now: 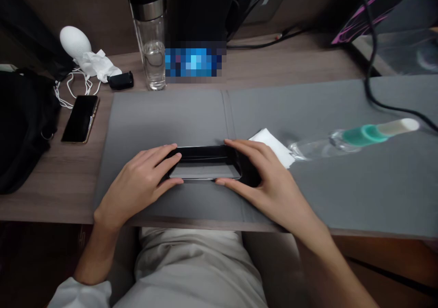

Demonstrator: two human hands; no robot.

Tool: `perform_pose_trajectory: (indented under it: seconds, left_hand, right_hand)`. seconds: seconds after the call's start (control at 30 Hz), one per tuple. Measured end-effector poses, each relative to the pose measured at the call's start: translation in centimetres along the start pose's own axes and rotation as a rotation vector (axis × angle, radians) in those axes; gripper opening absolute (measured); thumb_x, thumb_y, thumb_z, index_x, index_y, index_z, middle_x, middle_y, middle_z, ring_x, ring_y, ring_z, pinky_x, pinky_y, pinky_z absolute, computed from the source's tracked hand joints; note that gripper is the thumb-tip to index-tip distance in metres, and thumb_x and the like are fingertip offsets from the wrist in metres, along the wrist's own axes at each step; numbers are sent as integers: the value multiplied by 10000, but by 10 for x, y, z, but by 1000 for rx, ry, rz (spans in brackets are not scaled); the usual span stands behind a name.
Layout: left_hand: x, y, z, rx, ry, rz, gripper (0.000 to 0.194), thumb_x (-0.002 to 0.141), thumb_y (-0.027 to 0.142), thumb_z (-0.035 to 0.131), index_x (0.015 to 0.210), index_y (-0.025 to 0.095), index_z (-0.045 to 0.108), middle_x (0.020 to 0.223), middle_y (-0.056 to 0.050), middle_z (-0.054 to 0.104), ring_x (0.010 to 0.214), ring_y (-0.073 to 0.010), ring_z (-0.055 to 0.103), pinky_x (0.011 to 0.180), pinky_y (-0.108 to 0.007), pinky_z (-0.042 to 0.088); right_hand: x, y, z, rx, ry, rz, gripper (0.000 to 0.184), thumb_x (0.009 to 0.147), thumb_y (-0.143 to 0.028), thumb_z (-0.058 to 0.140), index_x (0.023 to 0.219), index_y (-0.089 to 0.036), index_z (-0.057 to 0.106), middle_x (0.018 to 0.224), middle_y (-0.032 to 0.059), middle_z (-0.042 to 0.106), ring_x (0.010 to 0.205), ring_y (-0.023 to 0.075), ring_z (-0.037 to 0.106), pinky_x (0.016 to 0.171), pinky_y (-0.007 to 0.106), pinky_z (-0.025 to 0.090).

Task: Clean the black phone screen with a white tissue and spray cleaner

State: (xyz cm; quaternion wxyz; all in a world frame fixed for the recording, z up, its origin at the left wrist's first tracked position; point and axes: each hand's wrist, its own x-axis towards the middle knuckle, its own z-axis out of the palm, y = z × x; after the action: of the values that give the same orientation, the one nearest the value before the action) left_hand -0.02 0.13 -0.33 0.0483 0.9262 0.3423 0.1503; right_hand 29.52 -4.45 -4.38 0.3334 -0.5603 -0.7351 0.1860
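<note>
Left hand (137,185), right hand (272,187) clasp black phone (205,163) ends.

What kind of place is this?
It's probably someone's desk, at home or in an office. I can see a wooden desktop with a grey desk mat, a glass water bottle and a phone lying on it.

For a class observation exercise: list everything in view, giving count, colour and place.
phone-shaped slab: 1, glossy black, mid-mat
desk mat: 1, grey, on wooden desk
water bottle: 1, clear, teal band, lying on mat, right
paper napkin: 1, white, on mat beside it
glass bottle: 1, clear, black lid, desk back
egg-shaped object: 1, white, back left
smartphone: 1, black, left of mat
bag: 1, black, far left
cable: 1, black, crossing mat, right
left hand: 1, on slab's left end
right hand: 1, on slab's right end
</note>
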Motion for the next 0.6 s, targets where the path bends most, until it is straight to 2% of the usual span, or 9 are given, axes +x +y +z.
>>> perform_pose_trajectory:
  seconds: [0.33,0.47,0.6]
  left_hand:
    - [-1,2,0,-118,-21,-160,443,1002,431,714,1400,242,663,1472,-128,611,1347,-286,613,1099,-490,578]
    - [-1,1,1,-106,-6,-149,449,996,434,718,1401,244,672,1381,-128,630,1263,-280,639,1062,-496,594]
    - [-2,1,2,-77,18,-122,464,994,434,712,1397,208,670,1357,-131,659,1277,-279,661,1066,-476,601]
  right_hand:
    - [0,0,-1,9,-25,21,682,950,-578,734,1552,-339,520,1457,120,634,1335,349,625,1105,554,553]
    - [1,0,-1,4,-29,15,665,955,-590,721,1543,-344,531,1449,115,645,1325,350,636,1101,548,556]
    - [1,1,-1,9,-36,23,675,946,-615,721,1533,-337,536,1457,114,645,1329,341,634,1118,537,542]
